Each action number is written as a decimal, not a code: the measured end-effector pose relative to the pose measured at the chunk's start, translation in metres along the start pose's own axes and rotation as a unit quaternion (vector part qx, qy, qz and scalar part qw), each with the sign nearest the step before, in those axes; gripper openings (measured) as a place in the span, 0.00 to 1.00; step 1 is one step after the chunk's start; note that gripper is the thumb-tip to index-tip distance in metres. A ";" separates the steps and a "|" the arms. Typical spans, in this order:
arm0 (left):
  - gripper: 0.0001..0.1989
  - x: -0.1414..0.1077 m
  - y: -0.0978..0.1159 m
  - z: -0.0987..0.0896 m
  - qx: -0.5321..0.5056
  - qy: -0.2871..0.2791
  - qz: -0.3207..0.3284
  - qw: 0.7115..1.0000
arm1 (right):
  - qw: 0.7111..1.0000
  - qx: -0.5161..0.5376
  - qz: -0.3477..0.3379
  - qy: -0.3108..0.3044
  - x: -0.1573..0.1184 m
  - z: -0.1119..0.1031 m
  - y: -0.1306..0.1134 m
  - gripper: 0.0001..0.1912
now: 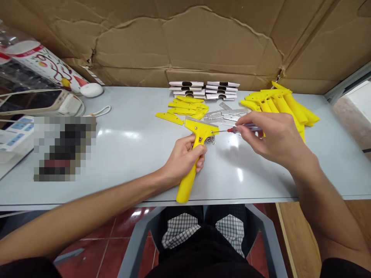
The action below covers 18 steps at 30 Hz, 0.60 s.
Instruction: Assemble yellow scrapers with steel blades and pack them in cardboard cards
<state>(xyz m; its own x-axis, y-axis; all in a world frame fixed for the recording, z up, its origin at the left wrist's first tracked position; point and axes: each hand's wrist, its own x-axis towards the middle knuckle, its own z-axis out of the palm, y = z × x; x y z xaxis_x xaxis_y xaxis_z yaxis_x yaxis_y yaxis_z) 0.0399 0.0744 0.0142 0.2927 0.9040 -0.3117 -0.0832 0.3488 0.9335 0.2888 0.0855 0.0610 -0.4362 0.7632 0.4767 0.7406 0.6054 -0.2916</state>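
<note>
My left hand (185, 156) is wrapped round the handle of a yellow scraper (188, 181), its wide head pointing away from me. A metal strip shows along the head's far edge. Between the fingers of my right hand (268, 137) is a screwdriver (232, 130) with a red collar and a clear handle. Its tip meets the screw at the right side of the scraper head. Another screw sits at the left of the head. Small loose screws (210, 139) lie on the table just behind the scraper, partly hidden by it.
Behind the scraper lie yellow cover plates (185, 108), metal blades (228, 114) and two stacks of white packets (187, 88). More yellow scraper handles (281, 102) are piled at right. A bottle (46, 63), a phone (31, 102) and a white mouse (91, 90) occupy the left. Cardboard (185, 42) stands behind.
</note>
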 end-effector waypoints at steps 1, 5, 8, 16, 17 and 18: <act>0.09 0.000 0.000 0.000 0.002 -0.001 0.001 1.000 | 1.000 0.017 -0.017 -0.006 0.000 -0.001 0.000 0.09; 0.09 0.000 -0.002 -0.001 0.004 0.002 0.002 1.000 | 0.996 0.056 -0.069 -0.011 0.000 -0.003 0.002 0.12; 0.10 0.000 -0.002 -0.001 -0.002 0.006 -0.004 1.000 | 0.999 0.012 -0.040 0.001 -0.001 -0.002 0.006 0.08; 0.09 0.000 0.001 0.000 -0.009 -0.003 -0.006 1.000 | 0.998 0.057 -0.010 -0.008 0.000 -0.004 0.006 0.08; 0.09 0.000 0.001 0.000 -0.012 -0.003 -0.007 1.000 | 0.997 0.071 -0.018 -0.014 0.000 -0.003 0.004 0.09; 0.09 0.000 0.000 0.000 -0.016 -0.003 -0.007 1.000 | 0.996 0.080 -0.028 -0.014 0.000 -0.003 0.003 0.10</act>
<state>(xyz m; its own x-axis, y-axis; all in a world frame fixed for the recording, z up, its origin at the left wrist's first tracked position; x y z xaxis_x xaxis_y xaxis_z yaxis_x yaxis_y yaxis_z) 0.0396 0.0744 0.0146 0.2995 0.8976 -0.3234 -0.1092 0.3689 0.9230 0.2924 0.0865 0.0622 -0.4899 0.7316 0.4741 0.6241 0.6740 -0.3952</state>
